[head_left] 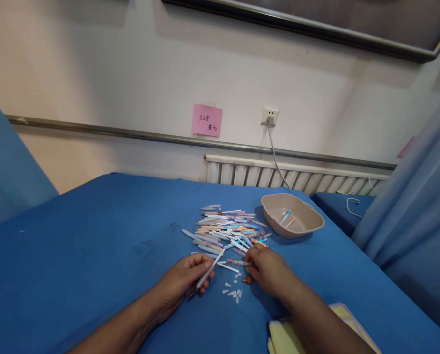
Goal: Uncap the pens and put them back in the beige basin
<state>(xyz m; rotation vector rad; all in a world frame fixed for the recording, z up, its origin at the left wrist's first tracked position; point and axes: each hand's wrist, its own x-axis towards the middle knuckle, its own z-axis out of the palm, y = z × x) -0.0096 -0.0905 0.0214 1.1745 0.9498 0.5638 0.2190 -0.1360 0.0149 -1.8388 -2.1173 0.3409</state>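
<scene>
A heap of several pens (225, 228) in white, blue, pink and orange lies on the blue table cover (94, 255). My left hand (185, 280) is closed round a white pen (209, 270) that points up and to the right. My right hand (267, 268) rests knuckles up at the near edge of the heap, its fingertips on a pink and orange pen (258, 242). Several small white caps (233, 292) and an orange cap (247, 280) lie between the two hands.
A beige tray (275, 215) with two pens in it stands to the right of the heap. Yellow paper (282, 337) lies by my right forearm. A radiator, a wall socket with a cable and a pink note are behind. Blue curtains hang left and right.
</scene>
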